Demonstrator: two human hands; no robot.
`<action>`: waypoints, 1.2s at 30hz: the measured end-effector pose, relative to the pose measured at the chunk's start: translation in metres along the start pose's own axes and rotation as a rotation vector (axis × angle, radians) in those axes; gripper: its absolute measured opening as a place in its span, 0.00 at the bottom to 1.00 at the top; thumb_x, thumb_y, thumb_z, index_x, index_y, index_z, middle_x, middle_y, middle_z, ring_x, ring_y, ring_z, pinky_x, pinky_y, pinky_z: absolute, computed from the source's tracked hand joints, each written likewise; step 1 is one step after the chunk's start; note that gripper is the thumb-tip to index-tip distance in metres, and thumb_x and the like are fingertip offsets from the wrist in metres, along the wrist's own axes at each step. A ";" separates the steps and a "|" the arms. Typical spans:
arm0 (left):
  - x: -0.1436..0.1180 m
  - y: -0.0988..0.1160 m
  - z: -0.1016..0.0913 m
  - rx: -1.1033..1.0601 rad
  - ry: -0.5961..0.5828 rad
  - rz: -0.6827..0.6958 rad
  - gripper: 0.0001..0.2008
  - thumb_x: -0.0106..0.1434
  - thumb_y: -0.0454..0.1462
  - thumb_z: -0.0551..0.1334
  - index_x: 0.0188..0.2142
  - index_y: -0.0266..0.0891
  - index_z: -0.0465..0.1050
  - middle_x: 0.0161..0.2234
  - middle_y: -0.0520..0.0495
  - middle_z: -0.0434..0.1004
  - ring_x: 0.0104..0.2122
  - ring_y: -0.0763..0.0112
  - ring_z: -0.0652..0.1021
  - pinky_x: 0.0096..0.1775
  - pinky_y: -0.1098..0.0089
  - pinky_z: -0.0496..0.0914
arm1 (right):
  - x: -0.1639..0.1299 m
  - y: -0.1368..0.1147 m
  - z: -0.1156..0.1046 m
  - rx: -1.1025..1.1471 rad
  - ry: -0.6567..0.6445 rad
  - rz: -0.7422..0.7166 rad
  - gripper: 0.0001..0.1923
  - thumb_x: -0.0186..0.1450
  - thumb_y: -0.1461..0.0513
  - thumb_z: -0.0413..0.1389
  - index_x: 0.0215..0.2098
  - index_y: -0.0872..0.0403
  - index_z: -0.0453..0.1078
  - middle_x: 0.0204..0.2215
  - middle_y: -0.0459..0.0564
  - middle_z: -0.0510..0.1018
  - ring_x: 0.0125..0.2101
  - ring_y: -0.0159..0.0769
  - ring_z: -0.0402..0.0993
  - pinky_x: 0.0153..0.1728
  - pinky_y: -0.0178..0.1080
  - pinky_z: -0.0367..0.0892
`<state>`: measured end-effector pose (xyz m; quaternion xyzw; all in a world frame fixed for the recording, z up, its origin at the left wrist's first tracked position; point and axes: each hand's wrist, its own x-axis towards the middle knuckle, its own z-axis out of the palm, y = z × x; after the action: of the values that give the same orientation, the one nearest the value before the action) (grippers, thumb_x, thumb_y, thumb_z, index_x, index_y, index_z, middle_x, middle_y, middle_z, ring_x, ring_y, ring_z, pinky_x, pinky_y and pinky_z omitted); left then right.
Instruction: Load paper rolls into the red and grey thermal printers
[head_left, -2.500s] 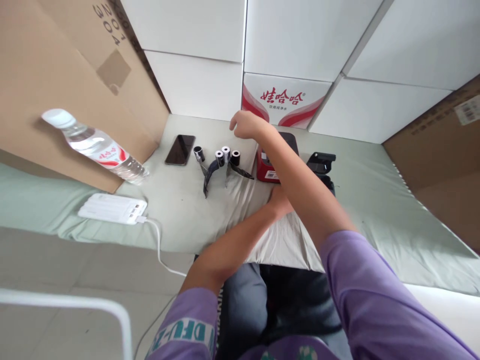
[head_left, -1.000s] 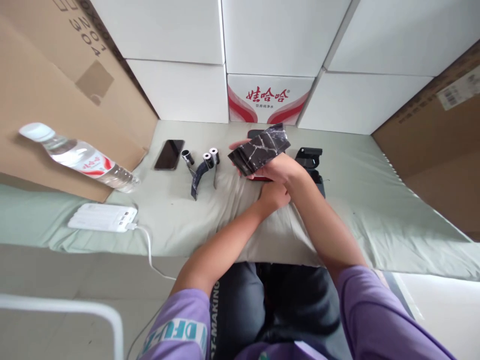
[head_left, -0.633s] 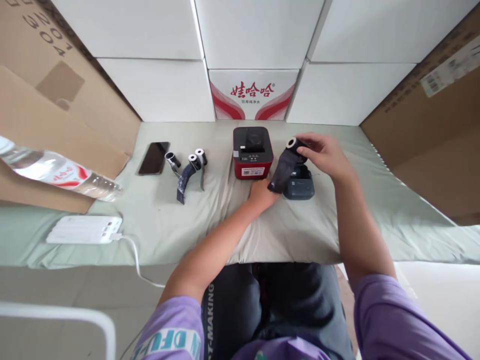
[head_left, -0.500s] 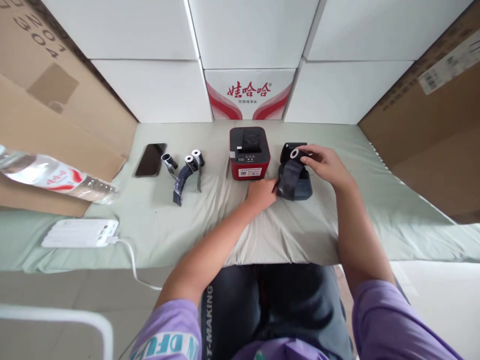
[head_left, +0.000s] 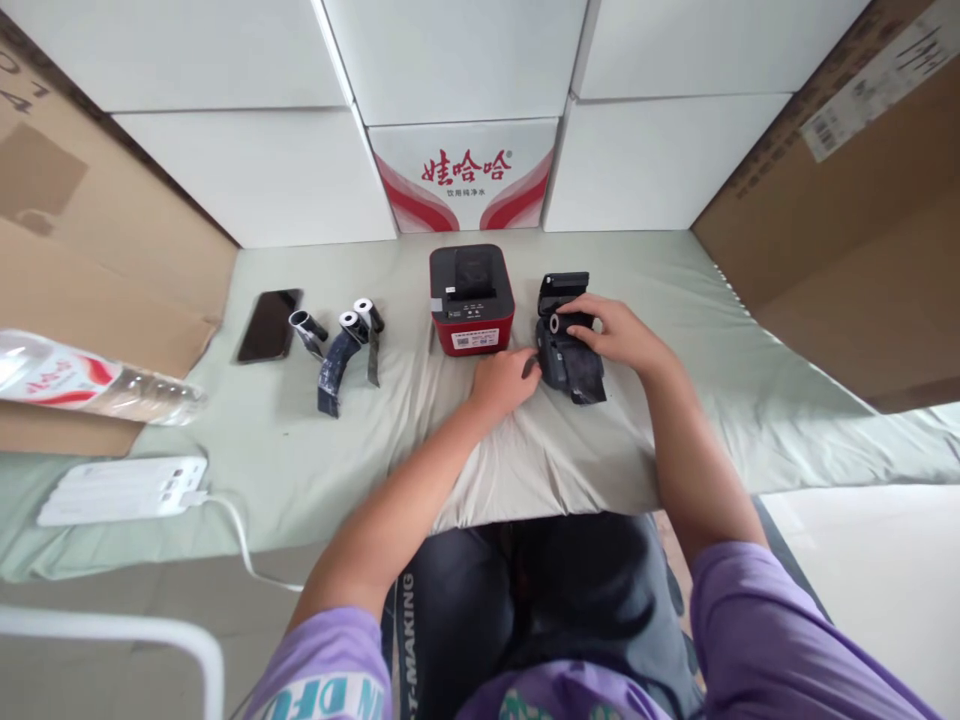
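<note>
My right hand (head_left: 616, 330) grips a black-coated paper roll (head_left: 568, 323) with a white core, fingers bent around it. The roll sits low in the opened small black portable printer (head_left: 553, 365), whose lid (head_left: 564, 285) stands raised behind. A dark paper strip (head_left: 585, 375) runs from the roll over the printer's front. Beside the printer's left edge, my left hand (head_left: 506, 382) is closed, fingers curled; a small dark patch shows between thumb and finger, and I cannot make out what it is.
Left of my hands stands a red and black printer (head_left: 474, 335). Farther left lie several paper rolls (head_left: 349, 325), a phone (head_left: 268, 325), a white power bank (head_left: 120, 490) with a cable, and a water bottle (head_left: 90, 380). Cardboard boxes flank both sides; white boxes (head_left: 472, 180) line the back.
My right hand has lowered the paper roll into the opened portable printer. The strip now lies across the printer's front. My left hand is off the strip. The whole view has shifted slightly.
</note>
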<state>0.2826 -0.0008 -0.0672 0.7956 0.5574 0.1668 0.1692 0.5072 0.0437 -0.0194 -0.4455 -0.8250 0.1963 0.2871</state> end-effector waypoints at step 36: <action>-0.001 0.002 -0.003 0.048 -0.028 -0.003 0.17 0.71 0.43 0.56 0.53 0.48 0.79 0.45 0.45 0.86 0.44 0.57 0.83 0.42 0.65 0.72 | 0.011 0.030 0.022 0.392 0.427 0.316 0.26 0.65 0.43 0.56 0.54 0.46 0.71 0.53 0.54 0.78 0.54 0.47 0.74 0.57 0.52 0.70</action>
<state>0.2828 -0.0019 -0.0636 0.8008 0.5600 0.1420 0.1582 0.5067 0.0673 -0.0495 -0.5352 -0.6134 0.2956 0.4999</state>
